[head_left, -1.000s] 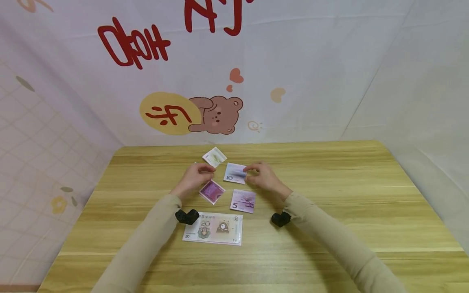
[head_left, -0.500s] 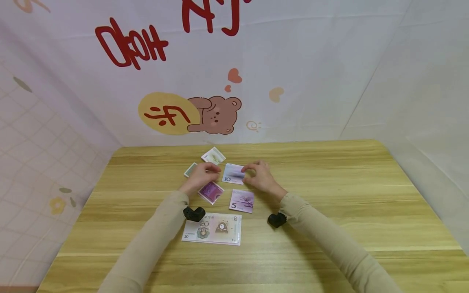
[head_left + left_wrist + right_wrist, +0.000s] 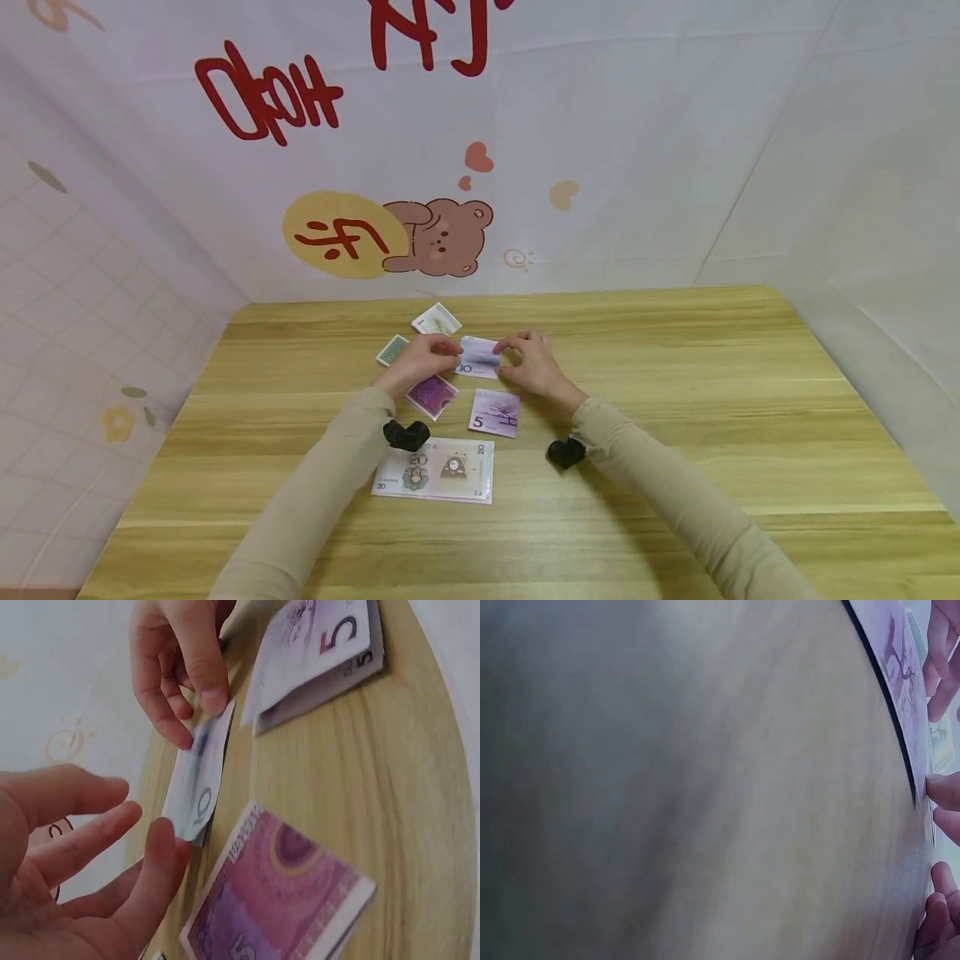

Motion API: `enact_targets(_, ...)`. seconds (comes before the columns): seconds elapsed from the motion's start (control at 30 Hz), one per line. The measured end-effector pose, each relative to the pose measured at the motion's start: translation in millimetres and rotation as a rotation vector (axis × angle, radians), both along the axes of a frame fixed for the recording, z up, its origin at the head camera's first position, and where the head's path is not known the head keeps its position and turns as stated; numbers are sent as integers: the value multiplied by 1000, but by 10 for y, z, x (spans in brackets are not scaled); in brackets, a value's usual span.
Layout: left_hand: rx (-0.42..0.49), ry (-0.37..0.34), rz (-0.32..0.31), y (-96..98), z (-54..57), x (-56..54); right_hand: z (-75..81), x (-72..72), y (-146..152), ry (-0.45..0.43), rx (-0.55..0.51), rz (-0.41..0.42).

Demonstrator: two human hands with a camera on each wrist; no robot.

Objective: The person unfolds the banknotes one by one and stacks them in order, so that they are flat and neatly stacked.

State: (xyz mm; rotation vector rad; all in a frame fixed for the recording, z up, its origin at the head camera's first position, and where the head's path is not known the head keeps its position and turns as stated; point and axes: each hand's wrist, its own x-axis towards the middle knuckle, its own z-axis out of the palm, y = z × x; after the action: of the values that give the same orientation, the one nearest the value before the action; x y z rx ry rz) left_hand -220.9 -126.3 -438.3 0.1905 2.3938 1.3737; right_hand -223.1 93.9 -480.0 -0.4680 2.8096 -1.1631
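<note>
A folded 10 play banknote (image 3: 480,358) lies between the hands, toward the back of the table. My right hand (image 3: 536,365) pinches its right end between thumb and fingers. At the other end is my left hand (image 3: 422,360), its fingers spread and its thumb by the note's corner in the left wrist view; whether they touch is hard to tell. Nearer me are a folded purple 5 banknote (image 3: 495,413) and a folded magenta banknote (image 3: 277,889), the latter partly beneath the left wrist in the head view. The right wrist view catches only fingertips at its right edge.
Behind the left hand lie a folded green banknote (image 3: 391,348), partly covered, and a pale folded 1 banknote (image 3: 437,318). Flat 20 banknotes (image 3: 453,473) are stacked at the front, one corner under the left wrist's black camera mount (image 3: 406,435). A printed cloth (image 3: 615,167) hangs behind the table.
My left hand has moved right to the 10 banknote's left end, uncovering the green banknote. The right hand has stayed at the note's right end.
</note>
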Motion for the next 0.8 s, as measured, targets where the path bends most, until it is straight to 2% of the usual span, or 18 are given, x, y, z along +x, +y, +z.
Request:
enact_targets(0.17, 122, -70, 101, 39, -14, 15, -1, 18, 3, 14, -5, 2)
enact_targets(0.27, 150, -88, 142, 53, -18, 24, 0, 26, 2, 24, -9, 5)
enact_targets(0.5, 115, -69, 120, 63, -2, 32, 11, 41, -7, 45, -3, 9)
enact_targets(0.8, 193, -159, 110, 112, 52, 18, 8, 55, -13, 43, -21, 8)
